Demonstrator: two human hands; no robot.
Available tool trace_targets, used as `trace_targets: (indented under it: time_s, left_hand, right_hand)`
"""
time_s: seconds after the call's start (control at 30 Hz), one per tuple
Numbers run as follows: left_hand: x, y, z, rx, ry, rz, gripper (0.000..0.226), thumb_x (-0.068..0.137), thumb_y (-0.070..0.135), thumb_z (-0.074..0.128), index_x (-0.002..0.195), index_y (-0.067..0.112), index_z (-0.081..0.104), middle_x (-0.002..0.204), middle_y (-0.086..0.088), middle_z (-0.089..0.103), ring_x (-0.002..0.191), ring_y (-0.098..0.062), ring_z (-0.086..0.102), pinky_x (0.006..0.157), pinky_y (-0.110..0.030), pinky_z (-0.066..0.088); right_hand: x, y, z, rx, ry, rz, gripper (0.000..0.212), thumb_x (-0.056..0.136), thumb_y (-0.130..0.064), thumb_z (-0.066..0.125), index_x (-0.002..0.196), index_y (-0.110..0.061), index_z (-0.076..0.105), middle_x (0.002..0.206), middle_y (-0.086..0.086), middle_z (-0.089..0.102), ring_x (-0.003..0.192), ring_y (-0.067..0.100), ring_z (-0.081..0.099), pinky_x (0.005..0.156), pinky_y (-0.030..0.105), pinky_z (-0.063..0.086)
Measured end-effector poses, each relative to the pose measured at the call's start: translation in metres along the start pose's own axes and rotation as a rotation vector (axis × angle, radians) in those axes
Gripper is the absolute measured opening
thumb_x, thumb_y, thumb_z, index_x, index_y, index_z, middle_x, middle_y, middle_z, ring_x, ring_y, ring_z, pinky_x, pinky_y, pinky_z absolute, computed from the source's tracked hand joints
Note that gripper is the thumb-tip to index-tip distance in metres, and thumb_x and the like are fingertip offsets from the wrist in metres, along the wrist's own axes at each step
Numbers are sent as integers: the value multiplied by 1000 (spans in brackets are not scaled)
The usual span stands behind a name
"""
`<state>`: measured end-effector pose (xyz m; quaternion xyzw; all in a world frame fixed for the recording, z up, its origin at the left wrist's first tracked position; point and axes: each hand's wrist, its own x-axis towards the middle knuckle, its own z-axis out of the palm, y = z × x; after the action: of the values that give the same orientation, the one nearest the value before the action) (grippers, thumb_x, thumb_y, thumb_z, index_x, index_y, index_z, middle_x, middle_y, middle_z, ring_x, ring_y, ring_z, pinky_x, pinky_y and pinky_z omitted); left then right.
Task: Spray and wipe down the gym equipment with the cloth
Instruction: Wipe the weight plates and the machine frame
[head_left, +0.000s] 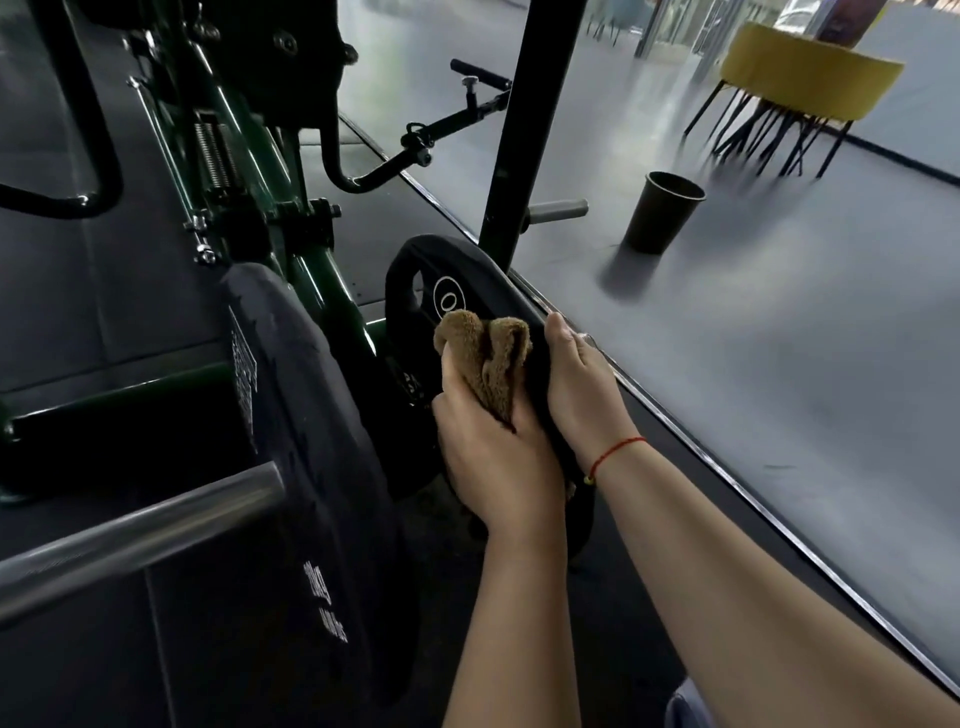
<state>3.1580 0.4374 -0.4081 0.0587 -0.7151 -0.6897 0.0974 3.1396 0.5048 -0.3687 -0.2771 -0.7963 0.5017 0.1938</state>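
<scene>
Presently: two plates, one cloth, both hands engaged

Count of items in view: two black weight plates, one brown cloth, two hands, one steel bar, one dark cup.

The larger plate (311, 467) stands on edge in the near left foreground (marked 20kg in pale print), with the steel bar (145, 525) projecting towards the camera beside it. The smaller plate (415, 291) stands upright just beyond it, at the foot of the green machine frame (322, 280) and a black upright post (524, 119).

The cloth (488, 358) is bunched in the left hand (493, 457), which grasps it with curled fingers and holds it against the near face of the smaller plate, below the ringed centre hole. The right hand (582, 384) is just beside the cloth, on the plate's right rim; its thumb lies along the edge and it clasps the rim, the fingers passing out of sight behind. A red string (615, 452) circles the right wrist.

On the grey floor to the right, well apart from the hands, stands the cup (662, 213); further back, a yellow seat (800, 78) on thin black legs.
</scene>
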Motion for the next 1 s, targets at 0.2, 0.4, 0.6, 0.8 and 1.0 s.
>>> trace_targets:
  time_s: [0.2,0.4,0.6,0.8,1.0]
  left_hand:
    - [39,19,4,128,-13,-120,57,97,30,59,151,35,41,117,-1,58,112,-27,61,94,-45,52]
    - [56,24,6,64,-37,-276,53,97,35,57,147,33,43,122,-3,60,111,-25,60,90,-36,42]
    - [45,28,-13,-147,-147,-403,19,86,29,72,85,31,53,78,11,62,67,-6,61,59,-22,43]
    - [17,22,-21,-147,-210,-394,22,83,27,76,91,32,56,80,11,66,69,-5,63,64,-23,48]
    - [12,13,-18,-133,-225,-363,26,89,21,67,107,35,55,88,16,63,78,-1,61,69,-23,48]
  right_hand:
    - [-1,3,-1,-34,11,-9,39,108,-41,33,80,-28,57,87,-9,57,94,15,52,81,28,34]
    - [-6,13,-1,22,25,28,44,106,-48,34,121,-25,69,121,-4,68,118,14,58,102,31,42]
    - [-10,23,1,115,11,88,35,102,-54,39,107,-41,71,118,-13,70,115,8,61,108,39,44]
    - [-12,17,-3,268,-29,109,37,105,-38,43,89,-24,73,87,-8,74,85,7,68,75,22,51]
    - [-11,7,-12,94,-2,101,46,102,-42,43,74,-14,67,77,4,65,76,20,60,71,35,44]
